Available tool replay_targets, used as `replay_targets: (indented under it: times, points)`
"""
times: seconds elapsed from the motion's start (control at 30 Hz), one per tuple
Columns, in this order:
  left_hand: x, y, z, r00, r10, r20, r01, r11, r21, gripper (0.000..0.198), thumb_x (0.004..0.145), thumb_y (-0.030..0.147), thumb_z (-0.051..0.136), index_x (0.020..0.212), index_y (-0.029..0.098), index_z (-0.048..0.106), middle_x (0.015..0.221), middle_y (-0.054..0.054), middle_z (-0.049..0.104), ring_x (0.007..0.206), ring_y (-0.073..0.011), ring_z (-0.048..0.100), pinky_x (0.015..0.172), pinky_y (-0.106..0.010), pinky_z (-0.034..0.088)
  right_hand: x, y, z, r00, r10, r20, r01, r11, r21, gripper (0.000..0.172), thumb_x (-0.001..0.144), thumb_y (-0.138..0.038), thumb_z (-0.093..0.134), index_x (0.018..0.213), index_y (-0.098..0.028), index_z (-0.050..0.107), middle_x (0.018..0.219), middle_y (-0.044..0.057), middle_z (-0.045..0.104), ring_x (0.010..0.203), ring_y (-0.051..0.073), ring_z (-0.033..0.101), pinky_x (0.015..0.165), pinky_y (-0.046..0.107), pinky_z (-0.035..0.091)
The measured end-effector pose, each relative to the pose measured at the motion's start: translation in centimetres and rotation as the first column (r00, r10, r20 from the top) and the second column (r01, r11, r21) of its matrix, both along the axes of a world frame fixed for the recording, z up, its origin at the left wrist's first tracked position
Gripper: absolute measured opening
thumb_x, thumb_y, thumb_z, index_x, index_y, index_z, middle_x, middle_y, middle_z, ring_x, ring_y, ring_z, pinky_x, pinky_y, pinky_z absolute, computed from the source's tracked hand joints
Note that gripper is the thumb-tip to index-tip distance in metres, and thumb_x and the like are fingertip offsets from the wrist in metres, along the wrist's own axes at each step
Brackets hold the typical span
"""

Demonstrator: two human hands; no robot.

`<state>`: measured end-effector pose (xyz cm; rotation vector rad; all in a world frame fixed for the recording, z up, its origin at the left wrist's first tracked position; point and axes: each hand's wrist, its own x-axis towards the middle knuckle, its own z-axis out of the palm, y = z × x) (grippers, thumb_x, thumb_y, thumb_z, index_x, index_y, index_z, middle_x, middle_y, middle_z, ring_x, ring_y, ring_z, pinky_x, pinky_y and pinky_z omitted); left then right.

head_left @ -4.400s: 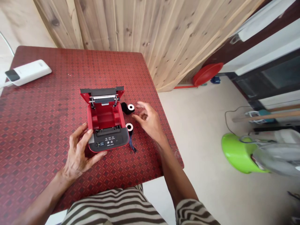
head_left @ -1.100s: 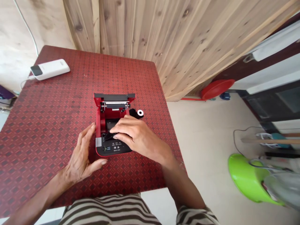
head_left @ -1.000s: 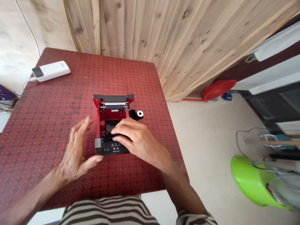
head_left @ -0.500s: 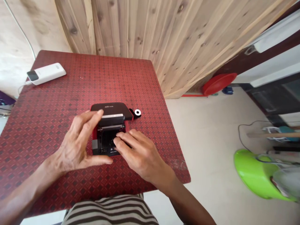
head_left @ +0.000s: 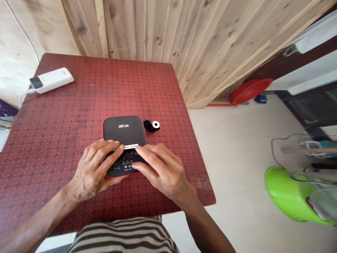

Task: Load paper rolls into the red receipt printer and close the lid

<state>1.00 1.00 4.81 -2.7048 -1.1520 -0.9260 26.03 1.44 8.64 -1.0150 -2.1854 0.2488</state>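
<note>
A squarish black electronic device (head_left: 124, 130) with a red rim and white FEJE lettering lies flat on the table. Its hinged lid has come down over the inside, and a white label strip (head_left: 131, 146) runs along the lid's front edge. A front panel (head_left: 123, 168) with small sockets and markings still shows below that edge, beside a dark, tangled thing I cannot make out. My left hand (head_left: 96, 168) grips the device, its fingers on the lid's front left and its thumb under the near edge. My right hand (head_left: 163, 172) holds the right front, fingertips at the lid's edge and thumb at the panel.
Touching the device's right side is a black strap with a white ring (head_left: 156, 124). A white power bank (head_left: 52, 80) with a cable lies at the table's far left. The red patterned table (head_left: 65, 116) meets a wooden wall. A green tub (head_left: 286, 196) stands on the floor.
The lid has swung down toward me from its raised position and now covers most of the opening. My left fingers moved down with it, and my right fingers left the inside for the lid's edge.
</note>
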Motion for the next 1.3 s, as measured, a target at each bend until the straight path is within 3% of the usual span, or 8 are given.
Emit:
replay_targets:
  times: [0.07, 0.17, 0.27, 0.33, 0.5, 0.73, 1.3]
  points:
    - [0.0, 0.1, 0.3, 1.000, -0.001, -0.003, 0.001, 1.000, -0.003, 0.073, 0.085, 0.043, 0.082, 0.146, 0.014, 0.054, 0.130, -0.016, 0.067, 0.123, -0.0324, 0.063, 0.108, -0.049, 0.052, 0.7, 0.3, -0.1, 0.994, -0.058, -0.090, 0.055, 0.998, -0.038, 0.027, 0.101, -0.025, 0.068, 0.128, -0.020, 0.065, 0.107, 0.007, 0.077, 0.095, 0.018, 0.072, 0.085, 0.033, 0.061]
    - [0.1, 0.3, 0.5, 1.000, 0.002, 0.003, -0.002, 1.000, -0.016, 0.074, 0.085, 0.043, 0.082, 0.148, 0.017, 0.053, 0.129, -0.015, 0.068, 0.121, -0.0316, 0.064, 0.106, -0.049, 0.053, 1.8, 0.7, -1.2, 0.966, -0.171, -0.193, 0.150, 0.982, -0.116, 0.019, 0.101, -0.023, 0.067, 0.120, -0.023, 0.070, 0.099, 0.004, 0.077, 0.084, 0.015, 0.072, 0.075, 0.030, 0.059]
    - [0.3, 0.0, 0.1, 1.000, 0.007, 0.027, -0.006, 0.999, -0.035, 0.077, 0.085, 0.043, 0.082, 0.150, 0.017, 0.050, 0.130, -0.015, 0.066, 0.122, -0.0314, 0.063, 0.109, -0.050, 0.053, 2.3, 0.9, -3.8, 0.923, -0.286, -0.257, 0.222, 0.942, -0.252, 0.012, 0.103, -0.025, 0.063, 0.108, -0.022, 0.074, 0.088, 0.001, 0.075, 0.075, 0.015, 0.069, 0.068, 0.028, 0.055]
    - [0.3, -0.7, -0.2, 0.996, 0.029, 0.088, -0.027, 0.999, -0.022, 0.085, 0.083, 0.043, 0.084, 0.153, 0.014, 0.045, 0.134, -0.018, 0.063, 0.127, -0.0322, 0.061, 0.111, -0.051, 0.053, 2.3, 0.9, -6.0, 0.909, -0.327, -0.259, 0.232, 0.912, -0.340, 0.017, 0.104, -0.025, 0.059, 0.099, -0.021, 0.074, 0.085, 0.002, 0.075, 0.073, 0.015, 0.069, 0.068, 0.028, 0.053]
    - [-0.5, -2.6, -1.4, 0.968, 0.144, 0.204, -0.158, 0.986, 0.055, 0.093, 0.076, 0.043, 0.090, 0.152, 0.013, 0.046, 0.133, -0.018, 0.060, 0.125, -0.0303, 0.062, 0.103, -0.047, 0.060, 1.5, 0.8, -9.8, 0.938, -0.309, -0.159, 0.215, 0.875, -0.434, 0.021, 0.102, -0.024, 0.055, 0.094, -0.021, 0.075, 0.087, 0.005, 0.076, 0.078, 0.019, 0.069, 0.074, 0.030, 0.052]
    - [-1.2, -3.0, -3.2, 0.968, 0.150, 0.201, -0.168, 0.983, 0.072, 0.074, 0.079, 0.033, 0.089, 0.142, 0.016, 0.054, 0.130, -0.017, 0.064, 0.118, -0.0281, 0.068, 0.096, -0.040, 0.062, 1.3, 1.0, -9.7, 0.939, -0.312, -0.143, 0.221, 0.868, -0.444, 0.021, 0.101, -0.026, 0.055, 0.091, -0.021, 0.073, 0.084, 0.004, 0.074, 0.074, 0.017, 0.066, 0.074, 0.028, 0.051]
    - [-1.0, -3.4, -3.2, 0.949, 0.188, 0.254, -0.178, 0.982, -0.062, 0.067, 0.079, 0.026, 0.088, 0.138, 0.022, 0.057, 0.138, -0.016, 0.060, 0.117, -0.0273, 0.066, 0.092, -0.041, 0.061, 1.3, 1.0, -9.3, 0.950, -0.288, -0.125, 0.224, 0.901, -0.372, 0.020, 0.103, -0.023, 0.055, 0.091, -0.019, 0.070, 0.078, 0.001, 0.068, 0.065, 0.014, 0.059, 0.064, 0.025, 0.048]
